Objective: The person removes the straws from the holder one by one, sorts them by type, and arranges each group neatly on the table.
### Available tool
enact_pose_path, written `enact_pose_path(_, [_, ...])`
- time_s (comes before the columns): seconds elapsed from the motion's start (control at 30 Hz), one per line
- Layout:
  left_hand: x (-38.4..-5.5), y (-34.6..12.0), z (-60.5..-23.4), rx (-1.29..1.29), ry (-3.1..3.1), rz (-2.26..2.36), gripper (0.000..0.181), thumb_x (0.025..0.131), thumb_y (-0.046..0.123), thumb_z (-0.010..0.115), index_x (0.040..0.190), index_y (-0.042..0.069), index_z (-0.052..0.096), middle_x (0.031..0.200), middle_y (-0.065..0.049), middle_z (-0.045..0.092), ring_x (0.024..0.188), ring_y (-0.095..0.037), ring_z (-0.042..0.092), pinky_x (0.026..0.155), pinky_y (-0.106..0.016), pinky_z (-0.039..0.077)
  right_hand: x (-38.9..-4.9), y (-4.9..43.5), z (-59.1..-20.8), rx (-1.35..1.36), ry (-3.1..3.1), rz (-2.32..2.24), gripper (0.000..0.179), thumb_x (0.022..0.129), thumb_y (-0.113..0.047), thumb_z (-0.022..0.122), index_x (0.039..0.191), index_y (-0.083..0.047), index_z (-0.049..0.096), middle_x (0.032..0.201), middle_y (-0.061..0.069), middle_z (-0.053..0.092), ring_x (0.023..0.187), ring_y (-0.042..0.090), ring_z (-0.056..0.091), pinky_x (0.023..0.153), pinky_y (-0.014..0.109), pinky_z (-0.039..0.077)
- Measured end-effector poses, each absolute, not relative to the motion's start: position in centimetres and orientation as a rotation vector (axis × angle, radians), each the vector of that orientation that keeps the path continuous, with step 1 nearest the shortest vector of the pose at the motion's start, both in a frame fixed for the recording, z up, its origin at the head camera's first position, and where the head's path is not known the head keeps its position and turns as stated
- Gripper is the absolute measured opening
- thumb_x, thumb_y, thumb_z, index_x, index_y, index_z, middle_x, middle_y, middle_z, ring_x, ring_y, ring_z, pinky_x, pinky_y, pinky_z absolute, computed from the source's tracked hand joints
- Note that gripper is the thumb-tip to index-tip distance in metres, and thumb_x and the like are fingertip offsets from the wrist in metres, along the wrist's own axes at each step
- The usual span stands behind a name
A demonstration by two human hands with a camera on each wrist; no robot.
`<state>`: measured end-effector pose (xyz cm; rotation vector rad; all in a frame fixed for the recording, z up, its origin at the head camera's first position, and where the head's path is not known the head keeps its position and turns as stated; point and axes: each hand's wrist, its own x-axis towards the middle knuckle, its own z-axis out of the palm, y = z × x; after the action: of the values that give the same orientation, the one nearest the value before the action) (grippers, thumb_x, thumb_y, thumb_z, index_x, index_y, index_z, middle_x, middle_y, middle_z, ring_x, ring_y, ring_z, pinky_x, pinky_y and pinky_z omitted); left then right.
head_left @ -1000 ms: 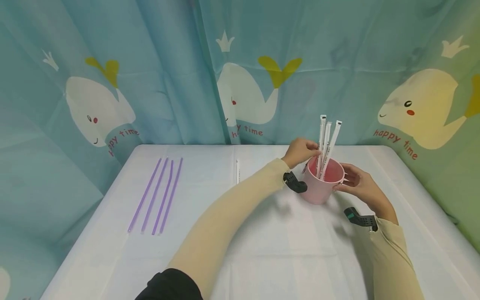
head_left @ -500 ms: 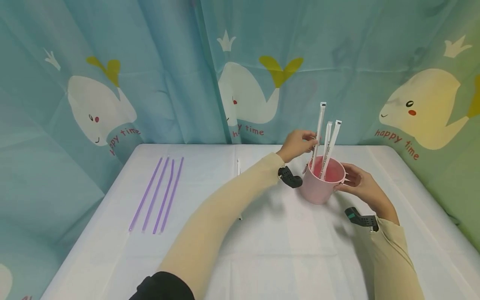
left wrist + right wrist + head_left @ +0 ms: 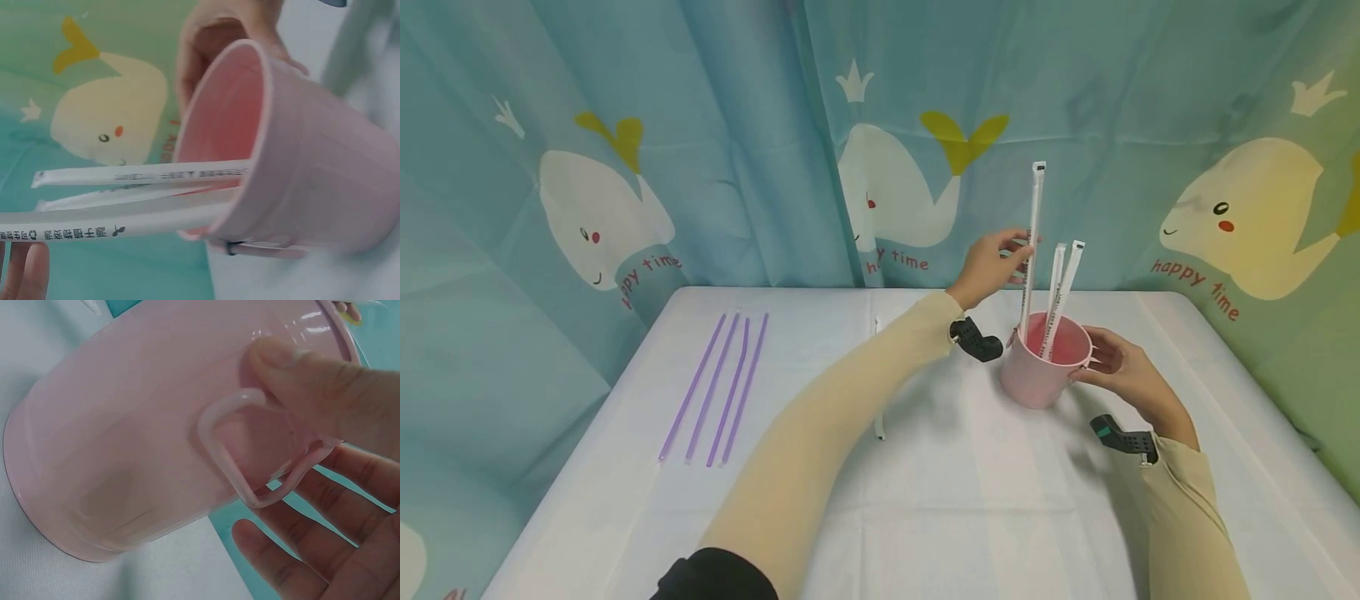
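My left hand (image 3: pixel 989 265) pinches a white paper-wrapped straw (image 3: pixel 1036 196) between thumb and fingers. The straw stands nearly upright, its lower end at the left rim of a pink bucket (image 3: pixel 1033 385). Two other wrapped straws (image 3: pixel 1064 292) lean inside the bucket. In the left wrist view, printed characters and a leaf mark show on the held straw (image 3: pixel 69 231). My right hand (image 3: pixel 1131 377) holds the bucket by its right side. The right wrist view shows the thumb on the bucket wall above a small pink handle (image 3: pixel 215 434), with the fingers spread beyond it.
Several purple straws (image 3: pixel 709 387) lie side by side on the left of the white table (image 3: pixel 970 508). Another white wrapped straw (image 3: pixel 880 427) lies mid-table, partly hidden under my left forearm. A blue-green curtain (image 3: pixel 737 167) with whale prints hangs behind the table.
My left hand has moved up and slightly left, raising one wrapped straw well above the other two. My right hand and the bucket have stayed in place.
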<state>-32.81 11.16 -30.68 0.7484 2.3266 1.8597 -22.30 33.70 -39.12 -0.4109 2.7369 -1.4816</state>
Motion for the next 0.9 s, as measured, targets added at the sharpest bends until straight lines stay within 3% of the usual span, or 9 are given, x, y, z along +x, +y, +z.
enact_pose_path(0.1, [-32.9, 10.7, -29.9, 0.766, 2.294, 1.907, 0.031, 0.095, 0.014, 0.054, 0.125, 0.007, 0.058, 0.109, -0.014, 0.064, 0.089, -0.022, 0.067, 0.068, -0.018, 0.057, -22.3, 33.7, -39.2, -0.448, 2.713, -1.53, 0.067, 0.08, -0.008, 0.074, 0.136, 0.005, 0.038, 0.121, -0.018, 0.05, 0.102, -0.016, 0.052, 0.083, 0.003, 0.045])
enact_pose_path(0.2, [-32.9, 10.3, -29.1, 0.785, 2.243, 1.972, 0.032, 0.095, 0.013, 0.054, 0.126, 0.004, 0.057, 0.111, -0.017, 0.063, 0.092, -0.025, 0.066, 0.07, -0.019, 0.057, -22.3, 33.6, -39.2, -0.493, 2.686, -1.586, 0.065, 0.079, -0.003, 0.073, 0.134, 0.007, 0.039, 0.117, -0.022, 0.052, 0.102, -0.014, 0.055, 0.083, 0.004, 0.046])
enact_pose_path(0.6, [-31.8, 8.8, -25.8, 0.731, 2.081, 2.16, 0.03, 0.092, 0.008, 0.058, 0.12, -0.003, 0.061, 0.117, -0.018, 0.063, 0.094, -0.023, 0.065, 0.074, -0.022, 0.058, -22.2, 33.6, -39.2, -0.531, 2.662, -1.634, 0.065, 0.078, 0.004, 0.072, 0.132, 0.011, 0.038, 0.115, -0.023, 0.054, 0.101, -0.014, 0.056, 0.082, 0.004, 0.047])
enact_pose_path(0.77, [-31.8, 7.5, -26.0, 0.794, 2.086, 2.205, 0.029, 0.091, 0.006, 0.059, 0.118, -0.006, 0.061, 0.114, -0.023, 0.064, 0.09, -0.023, 0.066, 0.074, -0.026, 0.058, -22.2, 33.6, -39.2, -0.528, 2.679, -1.621, 0.065, 0.077, 0.004, 0.072, 0.132, 0.011, 0.038, 0.115, -0.023, 0.054, 0.101, -0.014, 0.056, 0.082, 0.004, 0.047])
enact_pose_path(0.9, [-32.4, 6.4, -26.9, 0.828, 2.11, 2.218, 0.028, 0.091, 0.006, 0.059, 0.115, -0.006, 0.062, 0.111, -0.024, 0.065, 0.084, -0.016, 0.065, 0.074, -0.029, 0.059, -22.2, 33.6, -39.1, -0.51, 2.691, -1.601, 0.066, 0.077, 0.002, 0.073, 0.133, 0.01, 0.038, 0.114, -0.024, 0.053, 0.101, -0.013, 0.056, 0.082, 0.004, 0.047])
